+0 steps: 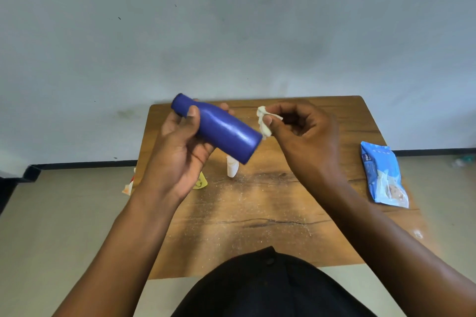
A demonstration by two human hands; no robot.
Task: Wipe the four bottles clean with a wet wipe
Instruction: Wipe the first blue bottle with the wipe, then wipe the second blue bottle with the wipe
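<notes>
My left hand (180, 147) grips a blue bottle (224, 131) by its upper part, tilted above the wooden table (270, 213), neck up and to the left, base down and to the right. My right hand (306, 136) pinches a crumpled white wet wipe (264, 121) just right of the bottle, close to its base end. A small white bottle (232, 168) stands on the table below the blue one. A yellow item (201, 183) and a white-orange item (128, 186) peek out from behind my left wrist, mostly hidden.
A blue wet wipe pack (383, 175) lies at the table's right edge. The tabletop is dusted with fine specks. A pale wall runs behind the table, and floor lies on both sides. My dark clothing fills the bottom centre.
</notes>
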